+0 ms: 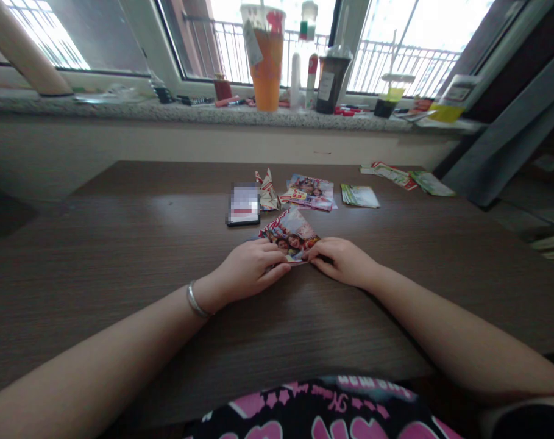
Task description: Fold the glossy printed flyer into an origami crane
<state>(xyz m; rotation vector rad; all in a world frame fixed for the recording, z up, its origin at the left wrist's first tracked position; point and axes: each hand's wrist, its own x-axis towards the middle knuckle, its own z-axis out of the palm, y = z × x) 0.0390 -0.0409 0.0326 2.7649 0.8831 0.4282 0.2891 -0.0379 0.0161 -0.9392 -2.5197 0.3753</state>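
Observation:
A folded sheet of glossy printed paper (291,231) lies on the table, its top coming to a point, with a photo of people and a red-and-white striped edge. My left hand (253,265), a silver bangle at its wrist, covers the lower left corner; its fingers rest over the paper and its thumb runs along the bottom edge. At the lower right corner, the thumb and fingers of my right hand (343,259) are closed on the paper's edge. Just beyond stands a folded paper shape (268,194) with pointed tips, beside a phone (244,205) with its screen lit.
A stack of printed leaflets (312,192) and a smaller pile of cards (359,196) lie behind the paper. More leaflets (393,175) sit at the far right. On the stone windowsill (189,114) stand a tall orange drink cup (265,67), a dark cup (332,79) and several bottles.

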